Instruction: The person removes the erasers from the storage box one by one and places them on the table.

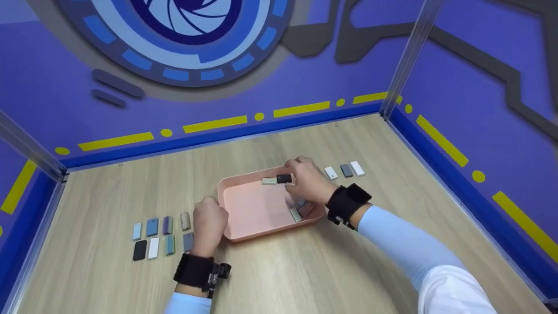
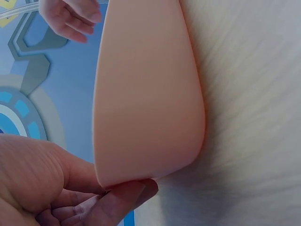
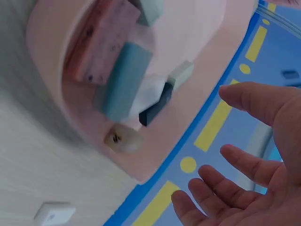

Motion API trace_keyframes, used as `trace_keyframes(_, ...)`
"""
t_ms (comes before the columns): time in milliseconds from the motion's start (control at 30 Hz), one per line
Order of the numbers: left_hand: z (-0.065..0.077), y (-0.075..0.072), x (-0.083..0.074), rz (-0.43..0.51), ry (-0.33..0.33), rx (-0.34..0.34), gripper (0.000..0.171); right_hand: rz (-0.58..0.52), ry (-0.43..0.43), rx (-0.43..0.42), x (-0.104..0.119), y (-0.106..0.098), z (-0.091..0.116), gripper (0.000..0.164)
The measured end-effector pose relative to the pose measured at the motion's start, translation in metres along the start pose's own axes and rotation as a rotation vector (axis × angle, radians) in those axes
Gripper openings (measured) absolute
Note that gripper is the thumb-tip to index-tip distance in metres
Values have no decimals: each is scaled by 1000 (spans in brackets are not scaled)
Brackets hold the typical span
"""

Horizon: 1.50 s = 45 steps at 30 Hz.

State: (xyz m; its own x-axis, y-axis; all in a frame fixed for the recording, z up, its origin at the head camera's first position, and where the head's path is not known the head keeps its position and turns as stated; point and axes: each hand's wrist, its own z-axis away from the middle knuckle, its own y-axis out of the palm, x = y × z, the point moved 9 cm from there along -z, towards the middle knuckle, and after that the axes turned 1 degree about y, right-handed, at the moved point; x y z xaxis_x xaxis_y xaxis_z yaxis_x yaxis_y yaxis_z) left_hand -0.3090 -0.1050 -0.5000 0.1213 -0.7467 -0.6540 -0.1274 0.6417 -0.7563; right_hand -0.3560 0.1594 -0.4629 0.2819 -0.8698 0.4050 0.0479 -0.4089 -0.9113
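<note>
- Nearest the camera, the right sleeve [image 1: 392, 244] crossed in from five o'clock, with the left sleeve [image 1: 187, 304] at seven; the arms came in low and from either side, which left the middle of the tray in view.
- The pink tray [image 1: 244, 205] sat at the centre of the surface [image 1: 279, 279], between both hands, probably so that each could reach it; its raised walls would keep loose blocks from sliding out.
- At the tray's nine o'clock, the left hand [image 1: 210, 224] pinched a corner of the wall between thumb and bent fingers, likely to steady it.
- At two o'clock, the right hand [image 1: 310, 181] reached over the rim, its fingers spread wide and holding nothing, as the right wrist view showed.
- Just beside those fingers, near twelve o'clock inside the tray, a black block [image 1: 284, 178] lay end to end with a pale block [image 1: 269, 181], both along the far wall.
- Toward four o'clock in the tray, a speckled pink block [image 3: 106, 42] and a teal block [image 3: 126, 80] lay bunched with others; blur and the right hand made a sure count impossible.
- Outside the tray, beyond two o'clock, three loose blocks [image 1: 346, 170] lay in a row, white, grey and white.
- Between eight and nine, a second group of blocks [image 1: 152, 227] stood in two rows, the gaps probably leaving finger room around each.
</note>
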Motion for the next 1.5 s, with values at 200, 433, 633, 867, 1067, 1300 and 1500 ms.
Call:
trace_keyframes(200,1,2,3,1,-21,7,19,46,28,101,0,29,0,58)
trace_keyframes(433,-2,2,3,-9,-30,9,20,105,69,139,-4,39,1,38)
trace_keyframes(633,-3,0,0,-23,-5,-13,20,119,49,163,-3,42,0,28)
trace_keyframes(867,-3,6,-2,-29,-1,4,19,241,69,184,-9,45,4,32)
trace_keyframes(1067,-4,1,2,-49,-22,-11,19,192,56,179,-4,48,0,34)
trace_keyframes(1300,-4,0,0,-41,-11,-13,20,166,63,168,-5,49,-2,22)
trace_keyframes(1500,-4,0,0,-48,5,-31,20,149,66,178,-6,53,-2,14)
